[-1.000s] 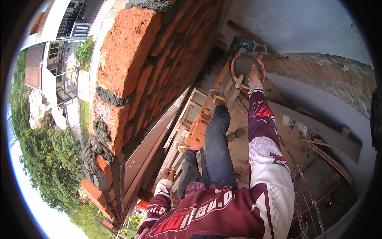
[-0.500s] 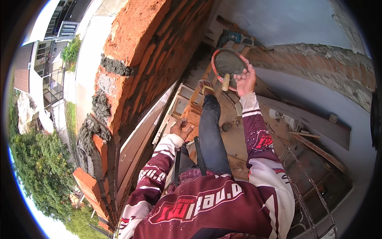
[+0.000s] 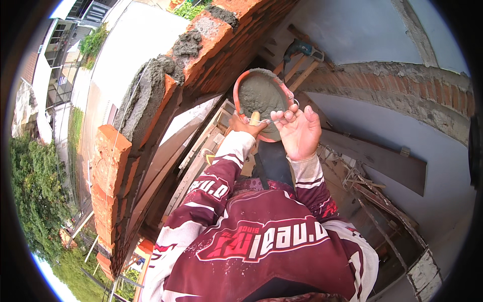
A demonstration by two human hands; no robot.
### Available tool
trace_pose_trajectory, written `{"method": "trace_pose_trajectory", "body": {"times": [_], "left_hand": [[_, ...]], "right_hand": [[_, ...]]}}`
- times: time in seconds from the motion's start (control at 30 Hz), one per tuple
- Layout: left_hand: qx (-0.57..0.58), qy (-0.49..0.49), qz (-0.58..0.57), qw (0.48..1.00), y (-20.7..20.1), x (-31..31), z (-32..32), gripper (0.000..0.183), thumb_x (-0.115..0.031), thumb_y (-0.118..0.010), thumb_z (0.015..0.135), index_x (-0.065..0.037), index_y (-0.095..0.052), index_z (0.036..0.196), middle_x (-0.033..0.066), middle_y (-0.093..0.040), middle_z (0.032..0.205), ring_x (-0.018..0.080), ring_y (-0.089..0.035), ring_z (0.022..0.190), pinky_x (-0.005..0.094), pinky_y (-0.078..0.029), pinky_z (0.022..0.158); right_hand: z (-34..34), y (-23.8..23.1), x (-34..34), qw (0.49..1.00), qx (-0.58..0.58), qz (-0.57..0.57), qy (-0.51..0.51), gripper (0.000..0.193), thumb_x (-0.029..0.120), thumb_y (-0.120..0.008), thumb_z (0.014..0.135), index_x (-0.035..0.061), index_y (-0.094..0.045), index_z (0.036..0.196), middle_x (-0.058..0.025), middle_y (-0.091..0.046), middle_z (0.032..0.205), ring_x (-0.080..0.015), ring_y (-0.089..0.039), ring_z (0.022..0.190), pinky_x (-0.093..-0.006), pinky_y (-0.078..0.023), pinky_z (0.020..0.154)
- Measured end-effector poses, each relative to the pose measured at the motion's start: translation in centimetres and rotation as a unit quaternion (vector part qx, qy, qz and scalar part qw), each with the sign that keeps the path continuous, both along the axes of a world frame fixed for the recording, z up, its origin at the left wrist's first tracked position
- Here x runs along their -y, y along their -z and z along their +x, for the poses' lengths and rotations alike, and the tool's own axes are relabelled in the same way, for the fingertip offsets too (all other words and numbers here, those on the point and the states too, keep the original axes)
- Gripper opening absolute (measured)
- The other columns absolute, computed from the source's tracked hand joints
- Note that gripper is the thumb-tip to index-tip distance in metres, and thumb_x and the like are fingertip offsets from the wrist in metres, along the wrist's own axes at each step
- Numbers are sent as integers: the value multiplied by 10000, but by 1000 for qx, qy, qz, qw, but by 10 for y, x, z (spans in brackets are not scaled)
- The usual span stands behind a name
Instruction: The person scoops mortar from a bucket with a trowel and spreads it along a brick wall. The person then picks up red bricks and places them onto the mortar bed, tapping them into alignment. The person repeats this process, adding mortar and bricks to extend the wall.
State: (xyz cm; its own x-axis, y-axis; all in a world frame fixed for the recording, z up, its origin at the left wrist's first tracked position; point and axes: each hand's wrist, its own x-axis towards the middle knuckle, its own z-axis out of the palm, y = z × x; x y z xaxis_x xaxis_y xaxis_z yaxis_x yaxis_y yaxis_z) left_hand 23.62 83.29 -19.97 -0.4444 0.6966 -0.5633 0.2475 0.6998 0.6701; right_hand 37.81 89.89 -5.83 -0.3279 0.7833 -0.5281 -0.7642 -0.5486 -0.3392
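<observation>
An orange bucket [image 3: 236, 95] full of wet grey mortar [image 3: 260, 93] is held up in front of my body, beside the brick wall. My left hand [image 3: 246, 126] is closed at its near left rim, right by a wooden trowel handle [image 3: 254, 119] that sticks out of the mortar. The trowel's blade is hidden. With palm up, my right hand [image 3: 300, 132] has its fingers curled at the thin wire bail [image 3: 296, 104] on the bucket's right side. Fresh mortar [image 3: 146, 95] lies thick on the wall top, and a bare orange brick [image 3: 109, 151] sits at its near end.
The brick wall [image 3: 209, 60] runs along my left, with a thin string along its top; trees and houses lie beyond it. A blue-green power tool [image 3: 302, 49] rests on wooden beams at the back. Wooden planks [image 3: 201, 146] lie below, and a metal frame [image 3: 380, 221] stands at the right.
My left hand has risen from beside my knee to the bucket's rim. The bucket has come nearer to my body and toward the left, with my right hand on it. The view has shifted.
</observation>
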Motion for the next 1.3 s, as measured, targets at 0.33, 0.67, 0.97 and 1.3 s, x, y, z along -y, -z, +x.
{"method": "trace_pose_trajectory", "body": {"times": [0.33, 0.67, 0.97, 1.3], "left_hand": [[10, -23, -77, 997, -71, 52, -64, 1018, -539, -964, 548, 68, -444, 1178, 235, -635, 1073, 327, -675, 979, 389, -552, 864], [25, -165, -15, 986, -104, 72, -46, 468, -251, -811, 739, -25, -522, 1029, 178, -660, 909, 313, -671, 827, 406, -533, 774], [-58, -135, -73, 986, -64, 107, -77, 366, -193, -764, 756, -19, -518, 966, 241, -634, 904, 400, -656, 841, 461, -505, 775], [-132, -150, -6, 980, -56, 150, -108, 304, -164, -754, 705, -12, -503, 783, 146, -539, 715, 257, -521, 662, 394, -478, 670]], "right_hand": [[-42, -43, 48, 997, -27, 23, -63, 356, 352, -658, 929, 41, -590, 1087, -112, -664, 1023, -314, -602, 1141, -497, -378, 1150], [-48, -5, 11, 952, 136, 151, -228, 612, 350, -572, 1002, -70, -444, 1428, -230, -525, 1445, -357, -520, 1343, -502, -427, 1112], [-70, 111, 97, 587, 428, 211, -653, 676, 564, -531, 938, -79, -710, 1041, -293, -711, 990, -389, -698, 988, -455, -504, 862], [-75, 39, 125, 235, 536, 561, -585, 247, 177, -579, 929, 71, -544, 1149, -213, -650, 1006, -379, -721, 805, -490, -554, 663]]}}
